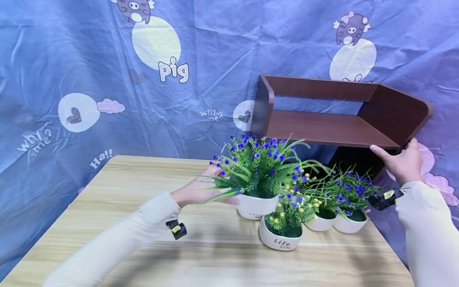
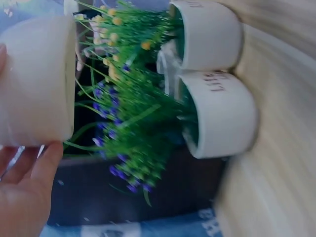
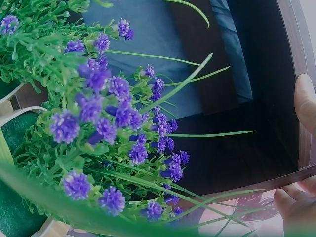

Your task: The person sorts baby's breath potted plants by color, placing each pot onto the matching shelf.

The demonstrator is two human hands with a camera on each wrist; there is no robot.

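My left hand (image 1: 201, 189) grips a white flowerpot (image 1: 256, 207) from its left side, with green leaves and small blue-purple flowers rising out of it. In the left wrist view that pot (image 2: 37, 81) is held off the tabletop, fingers and thumb along its wall. On the right, my right hand (image 1: 405, 161) holds the lower front corner of a dark brown wooden shelf (image 1: 322, 125), thumb on the front edge. In the right wrist view, the fingers (image 3: 298, 212) show at the shelf's edge, partly cut off by the frame.
A white "Life" pot (image 1: 281, 239) with yellow flowers stands just right of the held pot. Two more white pots with plants, one yellow-flowered (image 1: 320, 224) and one purple-flowered (image 1: 351, 225), stand before the shelf. A blue patterned cloth (image 1: 201, 52) hangs behind the wooden table (image 1: 150, 175).
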